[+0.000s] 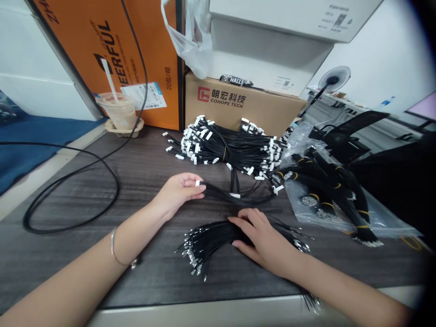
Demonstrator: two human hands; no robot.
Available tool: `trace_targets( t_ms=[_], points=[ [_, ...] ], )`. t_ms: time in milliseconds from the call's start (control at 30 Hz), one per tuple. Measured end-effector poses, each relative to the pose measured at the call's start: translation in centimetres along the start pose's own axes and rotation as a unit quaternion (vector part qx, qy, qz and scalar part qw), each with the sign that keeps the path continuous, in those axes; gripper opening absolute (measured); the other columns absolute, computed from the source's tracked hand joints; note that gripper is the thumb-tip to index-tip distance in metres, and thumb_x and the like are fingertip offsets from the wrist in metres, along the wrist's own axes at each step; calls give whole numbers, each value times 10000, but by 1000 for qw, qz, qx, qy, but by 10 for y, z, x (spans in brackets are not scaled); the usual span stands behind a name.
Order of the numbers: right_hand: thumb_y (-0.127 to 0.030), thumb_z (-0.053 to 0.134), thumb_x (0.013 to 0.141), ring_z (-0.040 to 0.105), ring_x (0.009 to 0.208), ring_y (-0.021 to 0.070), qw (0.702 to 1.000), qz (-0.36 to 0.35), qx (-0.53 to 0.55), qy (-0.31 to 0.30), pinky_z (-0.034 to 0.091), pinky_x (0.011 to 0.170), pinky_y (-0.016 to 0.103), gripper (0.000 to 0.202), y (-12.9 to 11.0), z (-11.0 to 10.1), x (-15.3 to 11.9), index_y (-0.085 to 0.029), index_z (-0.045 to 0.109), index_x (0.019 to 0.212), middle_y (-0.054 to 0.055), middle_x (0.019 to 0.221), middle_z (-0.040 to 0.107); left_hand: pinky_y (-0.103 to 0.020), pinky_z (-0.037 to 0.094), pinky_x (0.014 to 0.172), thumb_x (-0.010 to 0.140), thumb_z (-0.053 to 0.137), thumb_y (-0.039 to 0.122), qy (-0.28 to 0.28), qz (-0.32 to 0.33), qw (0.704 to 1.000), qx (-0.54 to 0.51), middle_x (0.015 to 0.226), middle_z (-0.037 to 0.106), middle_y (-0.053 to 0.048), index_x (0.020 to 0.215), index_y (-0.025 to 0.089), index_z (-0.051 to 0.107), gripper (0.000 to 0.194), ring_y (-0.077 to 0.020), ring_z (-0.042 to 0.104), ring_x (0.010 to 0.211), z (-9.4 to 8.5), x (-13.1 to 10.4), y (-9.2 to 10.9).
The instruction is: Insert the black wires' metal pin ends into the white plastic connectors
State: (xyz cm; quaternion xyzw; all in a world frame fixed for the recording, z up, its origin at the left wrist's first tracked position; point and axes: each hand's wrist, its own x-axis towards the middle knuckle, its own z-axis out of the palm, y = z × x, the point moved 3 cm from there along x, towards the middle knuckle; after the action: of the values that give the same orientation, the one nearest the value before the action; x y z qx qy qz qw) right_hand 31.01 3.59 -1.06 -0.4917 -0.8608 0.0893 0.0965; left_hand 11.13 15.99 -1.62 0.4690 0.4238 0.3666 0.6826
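My left hand [177,194] is closed in a pinch on the end of a black cable [223,192], beside its small white connector [198,183]. The cable stretches right across the table to another white connector [277,189]. Lower right, my right hand [264,240] lies over a loose bunch of black wires [214,238] with silvery metal tips, its thumb and fingers curled on them. The fingertips partly hide what they grip. Behind both hands sits a large bundle of black cables [238,144] with white connectors, tied with a yellow band.
A clear plastic bag [299,206] with banded wire bundles [347,190] lies at right. A drink cup [119,111] stands back left near a looped black cord [117,177]. Cardboard boxes [272,104] and an orange carton [156,41] line the back of the table [143,272].
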Motion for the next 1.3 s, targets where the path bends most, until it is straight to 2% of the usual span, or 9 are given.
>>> trace_targets(
  t_ms=[100,167,233,333,467,633,900,1167,1300],
  points=[
    [-380,543,843,420,1082,288,1000,-12,11,12,400,924,495,495,-11,-10,9,-117,479,1258,169,1185,468,-328,535,748,640,729,99,-15,-33,999,33,635,634,17,788,120,617,186,-114,621,627,-1,3,-5],
    [-343,531,856,448,1028,249,999,-29,38,18,413,904,442,353,-24,-16,21,-138,557,1141,140,1130,503,-333,528,789,689,695,126,-24,-43,998,43,689,658,-3,837,117,633,161,-123,635,683,-3,4,-3],
    [-262,489,884,481,921,193,997,-49,55,-1,422,862,383,189,-35,-18,34,-160,627,964,93,1005,549,-337,515,837,732,661,152,-38,-52,997,45,754,674,-17,911,117,638,184,-129,641,752,-5,3,0],
    [-222,489,889,491,831,157,994,-80,51,-53,416,833,350,183,-43,-15,49,-171,657,839,47,881,574,-352,498,878,742,652,144,-65,-70,994,47,777,676,-23,985,111,632,246,-130,638,775,-8,1,5],
    [-225,551,858,500,825,156,990,-100,46,-83,418,829,339,137,-40,-12,56,-172,674,833,32,851,583,-359,491,886,740,653,137,-87,-78,992,51,746,662,-6,995,122,628,256,-126,630,756,-10,1,7],
    [-247,607,819,505,837,174,990,-103,38,-86,422,820,349,119,-42,-11,52,-161,679,858,42,867,586,-338,483,880,718,661,119,-103,-74,990,57,753,650,4,978,134,630,262,-115,616,750,-11,2,4],
    [-184,507,874,476,788,156,989,-118,74,-52,420,771,318,161,-44,-5,43,-151,664,870,58,885,580,-303,484,842,689,669,107,-110,-68,989,64,738,625,19,966,140,637,281,-100,601,713,-11,3,4],
    [-190,558,846,495,801,151,985,-88,128,-71,416,808,304,112,-42,-3,53,-163,662,814,38,851,588,-282,488,818,687,671,105,-105,-66,990,70,695,596,37,953,137,642,270,-89,584,684,-9,2,5],
    [-157,523,857,504,836,143,982,-30,175,-63,420,824,299,108,-43,-13,53,-150,621,813,47,889,573,-307,487,837,696,666,129,-103,-64,990,74,748,635,9,954,139,640,259,-110,605,724,-10,2,5]
  ],
)
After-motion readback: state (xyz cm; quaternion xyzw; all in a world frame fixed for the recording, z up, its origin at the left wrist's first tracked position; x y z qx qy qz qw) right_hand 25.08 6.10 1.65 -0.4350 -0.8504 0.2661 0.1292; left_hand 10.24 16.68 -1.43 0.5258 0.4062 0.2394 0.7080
